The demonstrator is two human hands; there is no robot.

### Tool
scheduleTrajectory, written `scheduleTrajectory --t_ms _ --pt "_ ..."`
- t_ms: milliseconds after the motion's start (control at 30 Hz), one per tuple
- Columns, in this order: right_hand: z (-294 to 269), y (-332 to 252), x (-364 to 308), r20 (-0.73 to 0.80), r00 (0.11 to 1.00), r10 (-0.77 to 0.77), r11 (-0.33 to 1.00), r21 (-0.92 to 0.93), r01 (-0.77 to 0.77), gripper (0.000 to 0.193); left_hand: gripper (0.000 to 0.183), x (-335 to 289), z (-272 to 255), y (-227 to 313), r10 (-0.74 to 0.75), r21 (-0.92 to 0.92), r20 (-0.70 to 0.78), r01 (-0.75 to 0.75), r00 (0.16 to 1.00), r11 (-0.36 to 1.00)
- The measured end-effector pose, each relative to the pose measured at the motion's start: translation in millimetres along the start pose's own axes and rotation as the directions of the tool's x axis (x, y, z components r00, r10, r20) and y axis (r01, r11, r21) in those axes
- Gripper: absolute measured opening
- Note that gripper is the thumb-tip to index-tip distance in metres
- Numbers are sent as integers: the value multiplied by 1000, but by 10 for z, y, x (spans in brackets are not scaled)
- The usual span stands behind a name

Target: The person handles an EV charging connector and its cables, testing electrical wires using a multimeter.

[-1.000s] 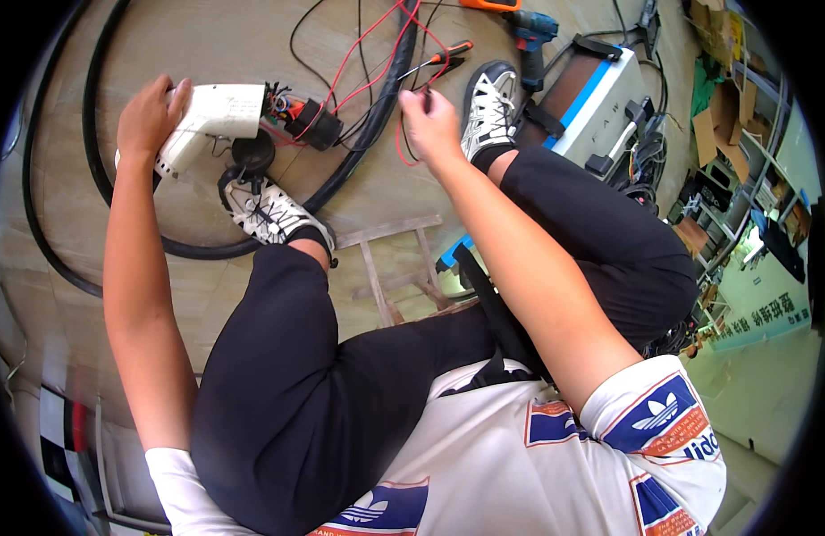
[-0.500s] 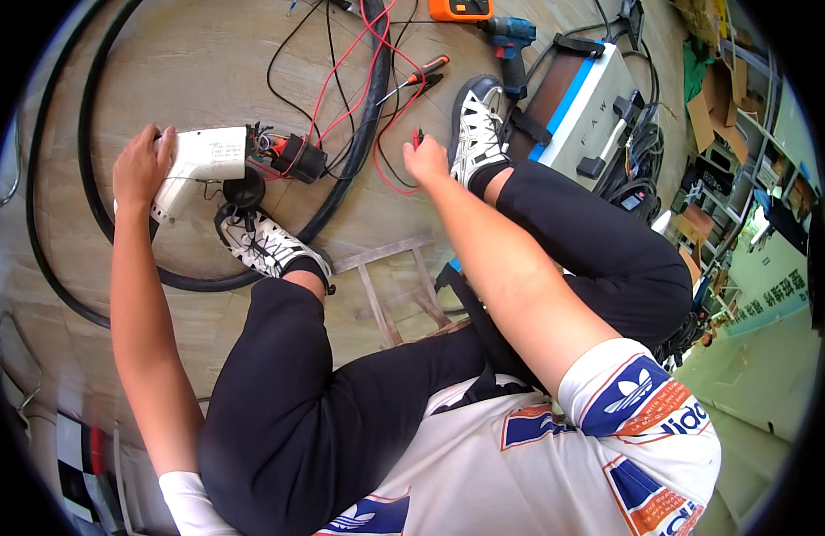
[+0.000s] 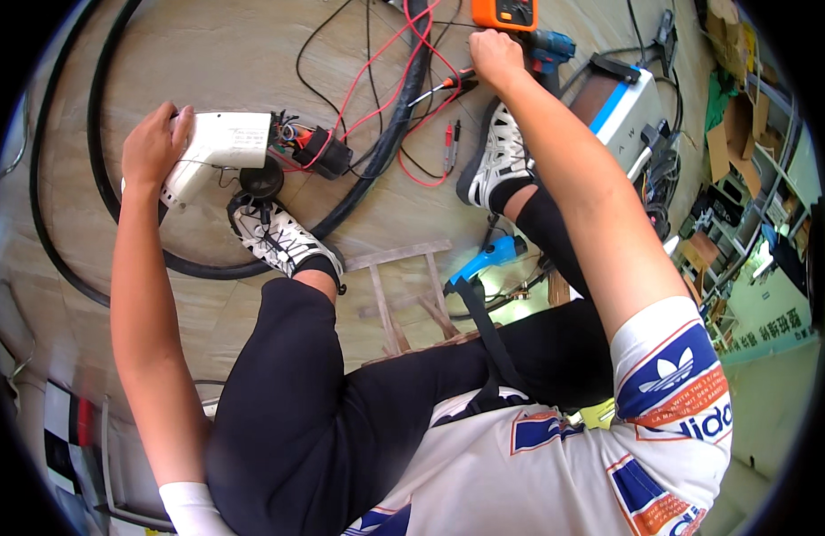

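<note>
My left hand (image 3: 153, 147) grips a white charging gun (image 3: 220, 143) at its bent handle. Coloured wires (image 3: 292, 134) come out of its end to a black block (image 3: 328, 154), and a round black cap (image 3: 261, 179) hangs below. My right hand (image 3: 497, 58) is closed at the handle end of an orange-and-black screwdriver (image 3: 446, 85), which lies across the thick black cable; its fingertips are partly hidden. On the floor beside my right shoe lie a red test probe (image 3: 448, 145) and a black test probe (image 3: 456, 145), side by side.
An orange multimeter (image 3: 505, 13) and a blue cordless drill (image 3: 551, 49) are beyond my right hand. The thick black cable (image 3: 390, 134) curves around my left shoe (image 3: 283, 241). A silver case (image 3: 622, 116) stands right of my right shoe (image 3: 500, 161). A wooden frame (image 3: 399, 255) lies nearer.
My right hand has let go of the red probe, leaving it beside the black one, and moved forward to the screwdriver handle. My left hand keeps its hold. The view has shifted slightly.
</note>
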State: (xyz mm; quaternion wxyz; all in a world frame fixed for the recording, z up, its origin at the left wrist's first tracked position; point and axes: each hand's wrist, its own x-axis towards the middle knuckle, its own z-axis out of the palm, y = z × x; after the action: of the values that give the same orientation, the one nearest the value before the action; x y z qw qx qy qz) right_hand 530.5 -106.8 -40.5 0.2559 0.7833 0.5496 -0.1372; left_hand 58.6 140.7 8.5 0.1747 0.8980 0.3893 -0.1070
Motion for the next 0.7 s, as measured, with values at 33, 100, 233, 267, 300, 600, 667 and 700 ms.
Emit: scheduleTrajectory --t_ms 33,100,233,267,300,600,667,700 --pt "24 -40 23 25 997 -77 994 -82 78 17 44 -25 3 -1 -8 14 3 8 1000 1000" --pt "32 -56 112 31 988 -154 973 -168 157 16 44 -14 35 -12 -22 42 9 22 1000 999" --pt "8 -97 154 112 964 -239 943 -209 258 17 45 15 123 -69 13 8 -14 -13 1000 1000" --pt "8 -82 163 108 962 -251 936 -227 270 17 45 21 145 -82 7 17 -9 -7 1000 1000" --pt "9 -66 168 104 960 -262 928 -245 280 17 45 26 162 -99 3 27 -3 -3 1000 1000" --pt "-124 9 28 -216 928 -305 950 3 313 18 47 77 239 -183 24 -2 -10 -24 1000 1000" --pt "-315 -154 -96 -258 945 -200 920 282 272 19 40 97 177 -103 -27 -6 32 27 999 1000" --pt "-376 -262 -140 -237 961 -145 857 455 241 19 38 104 113 -35 -88 -20 54 89 995 996"
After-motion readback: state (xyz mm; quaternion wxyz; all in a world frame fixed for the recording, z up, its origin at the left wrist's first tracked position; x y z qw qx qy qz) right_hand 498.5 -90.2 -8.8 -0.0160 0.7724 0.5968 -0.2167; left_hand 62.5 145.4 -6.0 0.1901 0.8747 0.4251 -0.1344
